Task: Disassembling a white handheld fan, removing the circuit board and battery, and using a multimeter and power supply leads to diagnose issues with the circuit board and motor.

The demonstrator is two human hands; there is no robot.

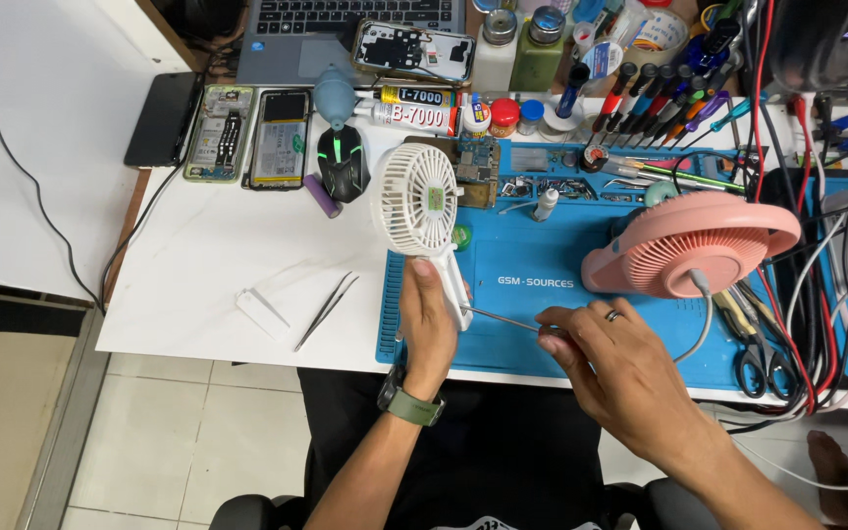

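Bright, even overhead light floods the white bench [208,245], shadows soft and short, everything sharp, edges bowing slightly outward.

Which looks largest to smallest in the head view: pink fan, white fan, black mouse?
1. Pink fan
2. White fan, held in the left hand, nearly as big
3. Mouse

A white worktable [208,245] under even light stands over a pale tiled floor [149,442].
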